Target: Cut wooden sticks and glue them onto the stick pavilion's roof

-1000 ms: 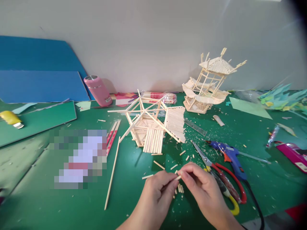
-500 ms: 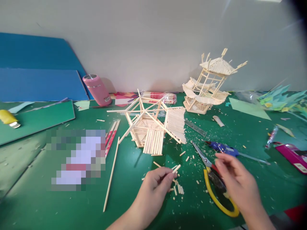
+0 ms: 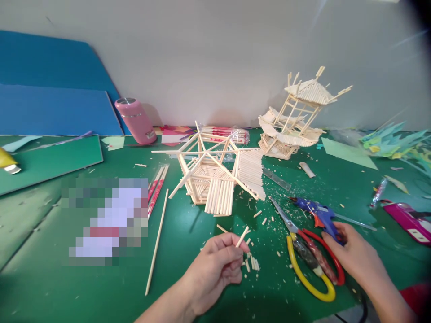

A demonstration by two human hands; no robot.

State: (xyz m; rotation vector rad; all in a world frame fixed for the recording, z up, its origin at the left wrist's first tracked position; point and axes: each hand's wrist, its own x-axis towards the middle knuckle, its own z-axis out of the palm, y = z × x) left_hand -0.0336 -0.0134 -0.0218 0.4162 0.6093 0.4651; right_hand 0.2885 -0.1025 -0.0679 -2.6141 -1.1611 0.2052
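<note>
My left hand (image 3: 217, 264) pinches a short wooden stick (image 3: 242, 237) between thumb and fingers, just above the table. Its upper end points up and to the right. On the right, my right hand (image 3: 355, 253) has its fingers round the handle of a blue hot glue gun (image 3: 316, 212), which lies on the table. Between the hands lie large scissors (image 3: 307, 252) with one yellow and one red handle loop, blades pointing away. Beyond my left hand stands a stick-built pavilion frame (image 3: 220, 168) with two slatted roof panels; behind my left fingers are cut stick pieces (image 3: 252, 264).
A finished-looking stick pagoda (image 3: 292, 119) stands at the back right. A pink flask (image 3: 136, 121) stands back left, near blue boards (image 3: 54, 110). One long stick (image 3: 157, 242) lies left of my left hand, and a magenta device (image 3: 407, 220) is far right.
My right hand has moved right, past the scissors, and closed on the glue gun's handle, turning the gun slightly. My left hand has rolled, so its stick points up more steeply.
</note>
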